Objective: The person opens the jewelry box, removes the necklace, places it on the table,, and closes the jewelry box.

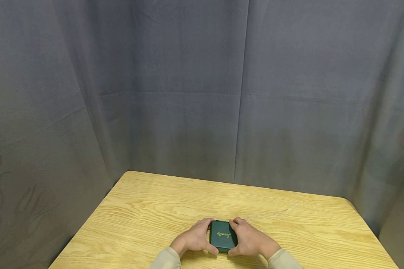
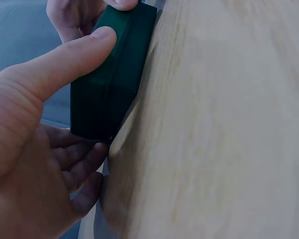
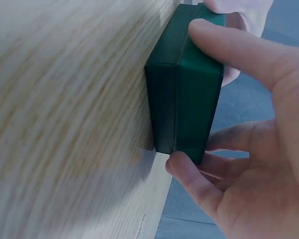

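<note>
A dark green jewelry box with gold lettering lies lid up on the table, its lid down. From the left side my left hand grips it, thumb at the near edge and fingertips round toward the far side. My right hand holds the opposite side in the same way. In the left wrist view, the left thumb presses on the near face of the box. The right wrist view shows the right thumb on that face too, with a fingertip at the lid seam of the box.
A thin, pale chain lies stretched on the wooden table, to the right of and beyond the right hand. Grey curtains hang close behind the table's far edge and along both sides.
</note>
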Demonstrator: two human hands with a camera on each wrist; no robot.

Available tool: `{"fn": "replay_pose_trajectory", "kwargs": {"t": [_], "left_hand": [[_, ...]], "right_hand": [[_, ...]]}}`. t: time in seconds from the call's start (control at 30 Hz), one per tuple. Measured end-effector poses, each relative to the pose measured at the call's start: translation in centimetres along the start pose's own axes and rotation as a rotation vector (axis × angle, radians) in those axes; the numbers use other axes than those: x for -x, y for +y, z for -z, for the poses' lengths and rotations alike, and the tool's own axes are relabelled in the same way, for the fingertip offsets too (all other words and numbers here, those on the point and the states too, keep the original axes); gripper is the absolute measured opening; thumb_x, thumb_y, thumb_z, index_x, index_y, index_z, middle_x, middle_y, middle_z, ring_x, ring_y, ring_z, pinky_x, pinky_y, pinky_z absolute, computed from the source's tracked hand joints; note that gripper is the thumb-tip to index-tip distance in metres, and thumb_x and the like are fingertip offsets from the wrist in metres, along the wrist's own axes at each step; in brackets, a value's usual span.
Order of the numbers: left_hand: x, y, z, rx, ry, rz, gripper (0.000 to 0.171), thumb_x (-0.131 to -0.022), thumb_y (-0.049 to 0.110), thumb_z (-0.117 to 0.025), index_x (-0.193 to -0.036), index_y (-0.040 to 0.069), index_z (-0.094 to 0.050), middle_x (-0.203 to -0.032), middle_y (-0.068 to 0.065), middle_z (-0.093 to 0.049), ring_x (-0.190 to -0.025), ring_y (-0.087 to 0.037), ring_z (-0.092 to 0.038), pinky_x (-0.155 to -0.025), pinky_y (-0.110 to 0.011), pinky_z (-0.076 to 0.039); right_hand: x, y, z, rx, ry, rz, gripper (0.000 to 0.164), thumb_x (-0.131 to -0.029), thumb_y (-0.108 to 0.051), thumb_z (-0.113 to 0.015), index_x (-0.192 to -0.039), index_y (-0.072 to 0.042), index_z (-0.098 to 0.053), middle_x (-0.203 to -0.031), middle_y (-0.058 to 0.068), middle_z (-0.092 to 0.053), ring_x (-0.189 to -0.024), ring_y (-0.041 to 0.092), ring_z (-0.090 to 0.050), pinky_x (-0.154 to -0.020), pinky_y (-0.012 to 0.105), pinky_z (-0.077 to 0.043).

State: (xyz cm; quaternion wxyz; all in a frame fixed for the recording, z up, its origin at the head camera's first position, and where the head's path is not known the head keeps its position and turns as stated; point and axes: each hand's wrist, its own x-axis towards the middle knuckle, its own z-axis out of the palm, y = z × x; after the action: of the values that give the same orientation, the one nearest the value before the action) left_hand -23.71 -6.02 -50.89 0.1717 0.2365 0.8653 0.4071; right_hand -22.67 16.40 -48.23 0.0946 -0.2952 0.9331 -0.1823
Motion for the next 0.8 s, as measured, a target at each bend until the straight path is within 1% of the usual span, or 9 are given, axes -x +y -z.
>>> {"fn": "replay_pose_trajectory", "kwargs": {"t": [0.27,0.33,0.47,0.6,0.8], "left_hand": [[-0.02,0.09,0.06,-0.016,-0.007,0.029,0.083,-0.067,0.032,-0.087,-0.134,0.014,-0.042,-0.119,0.006,-0.047,-0.111,-0.017,-0.043,-0.094,-0.042,-0.038],[-0.02,0.14,0.05,-0.031,-0.007,0.025,0.083,-0.067,0.033,-0.087,-0.135,0.014,-0.042,-0.12,0.006,-0.047,-0.111,-0.018,-0.043,-0.094,-0.043,-0.038],[-0.04,0.19,-0.03,-0.061,-0.003,0.016,0.086,-0.067,0.035,-0.086,-0.137,0.013,-0.041,-0.123,0.006,-0.047,-0.11,-0.016,-0.042,-0.094,-0.042,-0.038],[0.07,0.36,0.0,-0.067,-0.002,0.015,0.087,-0.068,0.035,-0.086,-0.138,0.013,-0.041,-0.124,0.006,-0.047,-0.109,-0.016,-0.041,-0.095,-0.042,-0.037],[0.14,0.3,0.1,-0.076,-0.007,0.027,0.086,-0.067,0.035,-0.086,-0.138,0.014,-0.041,-0.124,0.006,-0.047,-0.108,-0.014,-0.041,-0.095,-0.042,-0.036]], "right_hand": [[0.07,0.06,0.18,0.005,-0.005,0.01,0.097,-0.068,-0.05,-0.081,-0.134,0.01,-0.044,-0.117,0.011,-0.05,-0.095,0.017,-0.051,-0.079,0.034,-0.048],[0.08,0.05,0.22,0.01,-0.004,0.014,0.097,-0.068,-0.05,-0.081,-0.134,0.01,-0.044,-0.117,0.011,-0.05,-0.095,0.017,-0.051,-0.079,0.034,-0.048],[0.09,0.04,0.33,0.023,-0.001,0.017,0.098,-0.066,-0.049,-0.082,-0.133,0.012,-0.044,-0.116,0.012,-0.051,-0.095,0.019,-0.052,-0.079,0.035,-0.049],[0.02,-0.07,0.41,0.033,-0.004,0.011,0.099,-0.065,-0.05,-0.083,-0.133,0.012,-0.044,-0.116,0.012,-0.051,-0.095,0.019,-0.053,-0.079,0.035,-0.049],[-0.14,-0.11,0.38,0.012,-0.015,0.001,0.099,-0.065,-0.048,-0.084,-0.133,0.011,-0.045,-0.113,0.01,-0.05,-0.09,0.016,-0.051,-0.076,0.033,-0.048]]}}
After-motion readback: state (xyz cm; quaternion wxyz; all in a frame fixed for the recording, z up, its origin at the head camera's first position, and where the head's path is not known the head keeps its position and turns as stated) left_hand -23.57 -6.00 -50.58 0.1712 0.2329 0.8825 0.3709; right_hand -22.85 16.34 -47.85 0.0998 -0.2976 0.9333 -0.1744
